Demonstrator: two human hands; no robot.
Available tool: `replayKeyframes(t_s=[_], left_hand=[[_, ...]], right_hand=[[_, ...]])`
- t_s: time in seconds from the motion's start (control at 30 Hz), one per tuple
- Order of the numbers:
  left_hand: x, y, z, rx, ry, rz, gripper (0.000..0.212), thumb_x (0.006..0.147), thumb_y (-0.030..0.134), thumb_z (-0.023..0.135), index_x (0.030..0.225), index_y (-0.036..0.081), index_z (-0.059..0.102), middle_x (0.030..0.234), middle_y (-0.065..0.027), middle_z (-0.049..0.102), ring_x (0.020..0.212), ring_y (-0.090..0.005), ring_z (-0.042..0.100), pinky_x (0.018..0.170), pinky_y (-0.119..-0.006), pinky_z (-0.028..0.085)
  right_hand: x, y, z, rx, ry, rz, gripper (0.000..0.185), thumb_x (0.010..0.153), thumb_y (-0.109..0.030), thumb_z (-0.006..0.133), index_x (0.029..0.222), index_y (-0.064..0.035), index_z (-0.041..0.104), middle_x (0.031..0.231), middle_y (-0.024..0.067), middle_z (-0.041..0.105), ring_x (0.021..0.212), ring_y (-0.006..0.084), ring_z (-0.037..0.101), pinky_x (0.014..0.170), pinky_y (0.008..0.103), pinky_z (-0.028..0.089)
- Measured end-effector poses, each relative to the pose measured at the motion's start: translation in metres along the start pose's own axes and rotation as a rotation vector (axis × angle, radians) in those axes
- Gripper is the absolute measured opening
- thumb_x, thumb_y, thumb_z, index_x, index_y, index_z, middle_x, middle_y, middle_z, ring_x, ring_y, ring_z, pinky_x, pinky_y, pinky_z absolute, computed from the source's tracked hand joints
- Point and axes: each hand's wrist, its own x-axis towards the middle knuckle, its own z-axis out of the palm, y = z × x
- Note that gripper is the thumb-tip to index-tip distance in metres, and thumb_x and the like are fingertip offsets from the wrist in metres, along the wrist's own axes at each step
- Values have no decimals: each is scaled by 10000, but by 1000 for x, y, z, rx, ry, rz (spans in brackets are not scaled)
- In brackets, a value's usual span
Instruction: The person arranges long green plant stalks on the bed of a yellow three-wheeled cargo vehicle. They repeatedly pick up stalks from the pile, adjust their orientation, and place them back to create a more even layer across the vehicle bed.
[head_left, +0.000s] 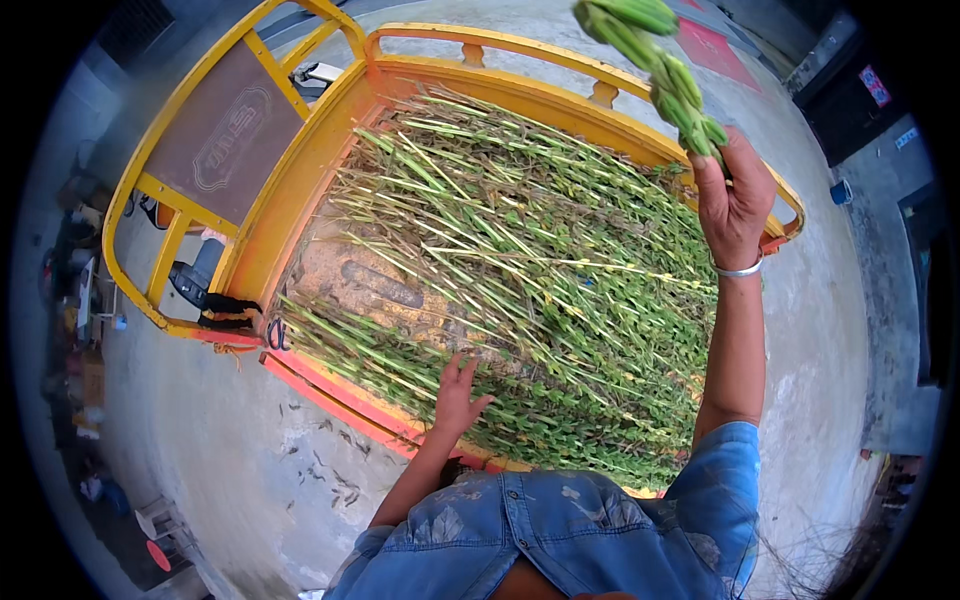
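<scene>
My right hand (739, 206) is raised at the far right of the cargo bed, a silver bangle on its wrist. Pinched between thumb and fingers is a green pod-covered stalk (677, 86), probably sesame, pointing up and to the left. My left hand (454, 399) rests low over the near side of the bed, fingers spread, touching or just above the cut stalks there. Many such stalks (517, 217) cover the bed, their pale cut ends to the left and leafy green pods to the right. Part of the muddy bed floor (352, 262) shows between them.
A yellow metal rail (517, 46) runs along the bed's far side. To the left stands a framed brown panel (225, 135) bearing writing. An orange-red edge (337, 397) borders the near side. Leaf debris (337, 480) lies on the concrete, and a blue bucket (841, 192) stands by the wall.
</scene>
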Motion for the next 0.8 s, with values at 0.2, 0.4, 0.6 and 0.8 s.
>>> replayKeyframes(t_s=[0.2, 0.4, 0.6, 0.8], left_hand=[[-1, 28, -68, -858, 271, -98, 624, 798, 270, 687, 1317, 69, 404, 1327, -157, 418, 1156, -284, 481, 898, -371, 448], [-40, 18, -101, -1739, 257, -138, 820, 824, 621, 472, 1409, 97, 236, 1421, -158, 300, 1216, -311, 431, 931, -417, 448], [-62, -70, -39, -1769, 131, -700, 797, 859, 563, 480, 1441, 138, 139, 1495, -145, 129, 1274, -373, 349, 974, -432, 412], [-63, -104, 44, -1620, 254, -1078, 749, 901, 324, 563, 1452, 161, 82, 1495, -153, 94, 1287, -402, 308, 984, -451, 404]], right_hand=[[23, -118, -7, 165, -297, -121, 259, 819, -307, 617, 857, -54, 583, 681, 117, 563, 639, 313, 569, 534, 396, 440], [-152, -154, 42, 26, -712, 236, 274, 837, -365, 570, 818, -91, 572, 670, 98, 577, 602, 307, 591, 487, 414, 452], [-383, -150, 93, -32, -854, 420, 257, 839, -364, 576, 894, -115, 603, 724, 113, 608, 613, 309, 603, 503, 422, 470], [-453, -150, 114, -16, -1071, 520, 277, 830, -371, 584, 869, -97, 586, 758, 151, 607, 694, 339, 602, 558, 449, 466]])
